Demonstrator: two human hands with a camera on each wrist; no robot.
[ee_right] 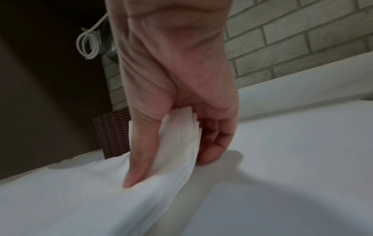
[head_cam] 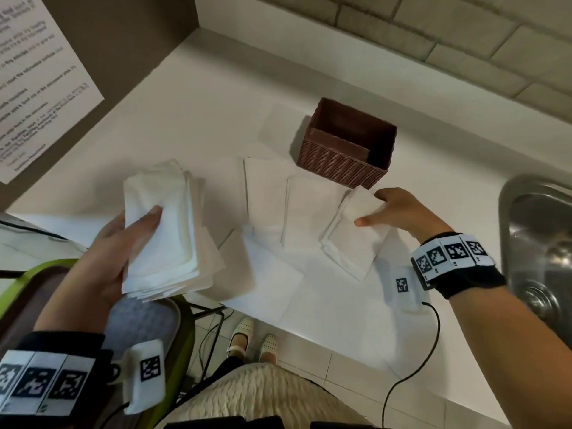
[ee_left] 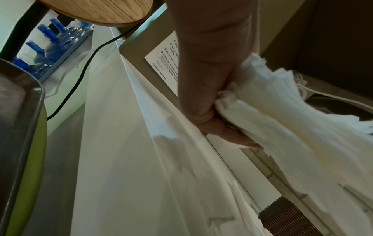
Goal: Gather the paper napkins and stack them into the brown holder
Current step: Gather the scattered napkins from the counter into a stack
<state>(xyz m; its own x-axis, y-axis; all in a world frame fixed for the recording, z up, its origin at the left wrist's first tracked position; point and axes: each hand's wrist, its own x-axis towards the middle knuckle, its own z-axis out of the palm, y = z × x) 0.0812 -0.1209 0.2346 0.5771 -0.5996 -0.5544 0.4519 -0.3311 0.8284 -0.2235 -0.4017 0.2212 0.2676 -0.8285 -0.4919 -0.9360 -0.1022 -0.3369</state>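
The brown ribbed holder (head_cam: 343,159) stands empty on the white counter (head_cam: 192,125), with an inner divider. My left hand (head_cam: 123,239) grips a thick stack of white napkins (head_cam: 167,233) above the counter's front left, thumb on top; the left wrist view shows the stack (ee_left: 292,127) fanning out past my fingers. My right hand (head_cam: 393,209) pinches a smaller bundle of napkins (head_cam: 353,239) just in front of the holder, thumb over it and fingers under it, as the right wrist view shows the bundle (ee_right: 177,138). Several loose napkins (head_cam: 266,193) lie flat between my hands.
A steel sink (head_cam: 541,243) sinks into the counter at the right. A brick wall (head_cam: 433,35) runs behind. A brown panel with a printed notice (head_cam: 34,78) stands at the left. A green-edged tray (head_cam: 18,292) sits below my left arm.
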